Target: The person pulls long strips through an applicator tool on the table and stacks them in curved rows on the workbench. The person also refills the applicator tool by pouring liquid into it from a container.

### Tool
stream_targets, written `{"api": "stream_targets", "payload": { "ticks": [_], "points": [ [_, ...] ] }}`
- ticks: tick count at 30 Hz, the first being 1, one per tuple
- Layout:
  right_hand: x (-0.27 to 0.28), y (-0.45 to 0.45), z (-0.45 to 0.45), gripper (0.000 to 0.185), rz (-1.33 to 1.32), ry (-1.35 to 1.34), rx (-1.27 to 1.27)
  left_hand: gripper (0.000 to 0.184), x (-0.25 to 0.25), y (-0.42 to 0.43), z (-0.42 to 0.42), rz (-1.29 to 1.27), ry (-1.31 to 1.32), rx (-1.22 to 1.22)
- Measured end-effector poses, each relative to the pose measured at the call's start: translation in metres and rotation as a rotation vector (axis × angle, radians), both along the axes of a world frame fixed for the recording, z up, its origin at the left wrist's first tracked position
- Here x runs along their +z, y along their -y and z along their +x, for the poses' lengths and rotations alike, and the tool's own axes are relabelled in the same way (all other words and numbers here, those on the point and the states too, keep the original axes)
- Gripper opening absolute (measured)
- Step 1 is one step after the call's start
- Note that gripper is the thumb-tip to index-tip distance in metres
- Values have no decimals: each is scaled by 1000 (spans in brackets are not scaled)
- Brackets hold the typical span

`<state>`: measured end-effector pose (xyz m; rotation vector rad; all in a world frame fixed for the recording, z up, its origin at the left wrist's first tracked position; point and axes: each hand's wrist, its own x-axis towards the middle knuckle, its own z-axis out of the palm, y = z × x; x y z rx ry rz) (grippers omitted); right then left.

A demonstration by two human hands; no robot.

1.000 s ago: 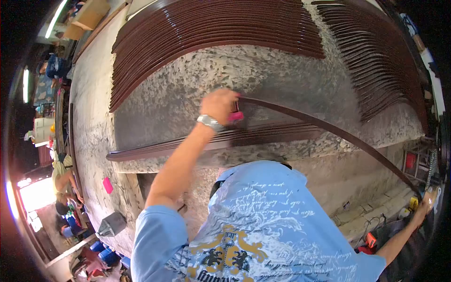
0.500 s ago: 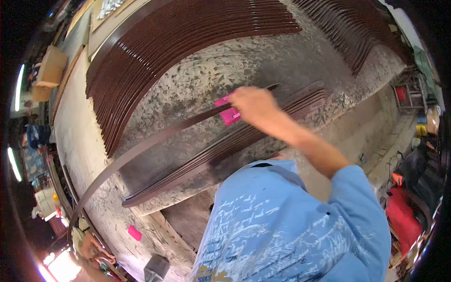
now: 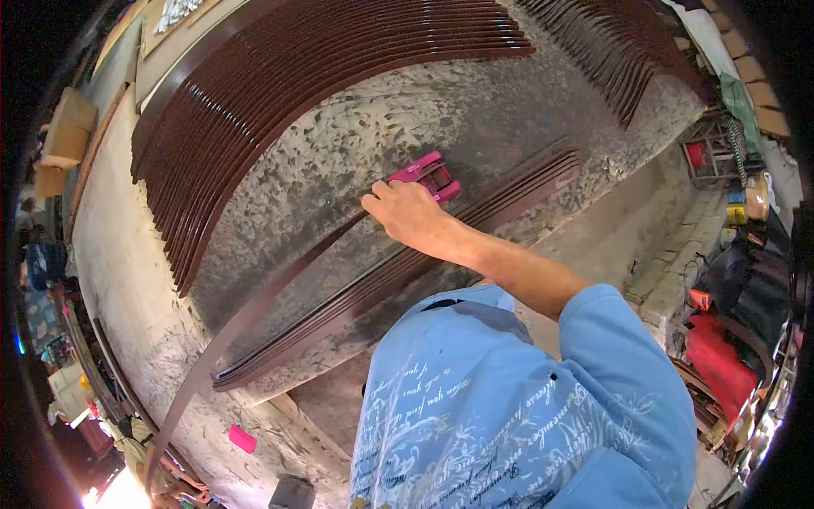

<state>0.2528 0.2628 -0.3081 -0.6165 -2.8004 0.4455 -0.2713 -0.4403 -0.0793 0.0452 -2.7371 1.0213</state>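
My right hand (image 3: 403,215) reaches over the worktable with its fingers closed on the end of a long brown strap (image 3: 271,293). The strap curves away to the lower left and hangs past the table's edge. Just beyond my knuckles lies a pink plastic tool (image 3: 431,176) with an open dark slot, partly covered by the hand. A stack of similar dark straps (image 3: 373,288) lies between the tool and my body, under my forearm. My left hand is out of sight.
A wide fan of brown straps (image 3: 339,64) covers the far side of the worktable (image 3: 373,127). Another row of straps (image 3: 610,68) lies at the upper right. A pink block (image 3: 242,439) and a dark grey block (image 3: 292,492) rest at lower left.
My right hand has moved left, and the strap's end has come out of the pink tool to the left. The tool now shows more of its slot.
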Motion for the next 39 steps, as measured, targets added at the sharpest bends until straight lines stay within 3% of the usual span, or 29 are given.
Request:
{"api": "stream_targets", "payload": {
  "ticks": [8,14,17,19,21,29,33,35,37,39],
  "points": [
    [-27,-48,46,13,106,8,-75,25,-33,19,-21,15,38,-55],
    [-44,-107,117,14,133,99,-230,29,-145,-8,-20,87,175,-211],
    [-52,-137,156,9,162,160,-337,24,-182,-119,44,153,220,-128],
    [-50,-154,182,6,152,304,-417,24,-224,-127,41,129,203,-332],
    [-49,-172,213,9,165,314,-460,24,-237,-179,71,217,258,-250],
    [-15,-228,330,8,283,315,-593,21,-258,-345,188,220,369,-288],
    [-20,-269,415,18,373,398,-703,20,-270,-395,237,377,484,-531],
    [-23,-287,464,14,352,410,-765,19,-269,-429,271,346,503,-596],
    [-8,-294,500,21,311,643,-930,17,-265,-462,302,394,558,-640],
    [-1,-298,556,28,427,607,-894,16,-275,-487,321,353,588,-728]
  ]
}}
